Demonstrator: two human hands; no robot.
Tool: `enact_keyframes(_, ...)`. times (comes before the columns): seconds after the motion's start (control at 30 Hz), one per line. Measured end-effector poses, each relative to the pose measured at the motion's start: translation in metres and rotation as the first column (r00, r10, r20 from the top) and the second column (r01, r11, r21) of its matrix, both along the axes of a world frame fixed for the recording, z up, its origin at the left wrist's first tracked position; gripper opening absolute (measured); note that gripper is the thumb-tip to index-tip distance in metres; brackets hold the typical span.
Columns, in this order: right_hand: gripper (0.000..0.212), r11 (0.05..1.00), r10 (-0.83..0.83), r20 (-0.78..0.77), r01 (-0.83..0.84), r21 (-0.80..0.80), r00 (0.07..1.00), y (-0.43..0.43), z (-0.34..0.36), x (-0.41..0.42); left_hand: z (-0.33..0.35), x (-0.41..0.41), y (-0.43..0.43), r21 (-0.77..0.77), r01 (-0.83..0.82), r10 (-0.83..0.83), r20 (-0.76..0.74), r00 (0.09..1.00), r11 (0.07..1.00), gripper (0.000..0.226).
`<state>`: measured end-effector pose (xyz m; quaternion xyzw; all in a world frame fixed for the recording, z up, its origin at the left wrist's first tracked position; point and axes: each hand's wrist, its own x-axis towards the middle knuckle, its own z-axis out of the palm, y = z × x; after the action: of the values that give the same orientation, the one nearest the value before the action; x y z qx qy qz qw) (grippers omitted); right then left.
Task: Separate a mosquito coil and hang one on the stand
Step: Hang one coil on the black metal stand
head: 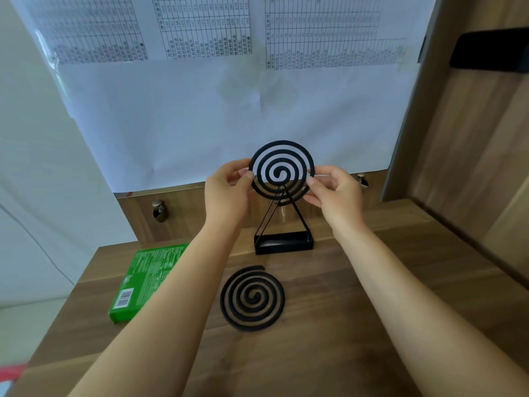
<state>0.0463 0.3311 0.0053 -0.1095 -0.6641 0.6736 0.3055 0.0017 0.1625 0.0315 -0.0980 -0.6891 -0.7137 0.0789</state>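
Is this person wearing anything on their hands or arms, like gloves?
No. The left hand and right hand are bare: no gloves, and no ring shows. The left forearm and right forearm are uncovered as far as the picture reaches, with no sleeve, watch or bracelet.

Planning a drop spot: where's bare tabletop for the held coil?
Bare wooden table: right of the black triangular wire stand and flat black spiral coil, past the right forearm; also the near strip before that coil. Crowded: green cardboard box to stand, left forearm crossing.

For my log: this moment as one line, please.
left hand + right hand: pinch coil | coil centre near stand tip | second coil: flat on table
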Motion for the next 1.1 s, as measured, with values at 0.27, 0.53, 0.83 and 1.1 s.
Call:
enact_keyframes(0.27,0.015,0.999,-0.012,0.007,0.011,0.038,1.000,-0.001,-0.008,0.005,-0.007,0.005,-0.004,0.031,0.041,-0.043,0.057,0.997,0.999,0.019)
enact_keyframes(0.53,0.016,0.998,-0.021,0.046,0.019,0.059,0.999,0.000,-0.018,0.006,-0.016,0.009,-0.007,-0.012,0.041,-0.040,0.066,0.997,0.999,0.019)
enact_keyframes(0.83,0.015,0.999,-0.006,0.065,0.003,0.046,0.998,0.000,-0.031,0.005,-0.029,0.008,-0.007,-0.040,0.045,-0.042,0.077,0.996,0.998,0.019)
enact_keyframes(1.1,0.014,0.999,-0.012,0.043,0.010,0.043,0.999,-0.002,-0.033,0.003,-0.038,0.010,-0.006,-0.041,0.166,-0.161,0.103,0.981,0.985,0.046)
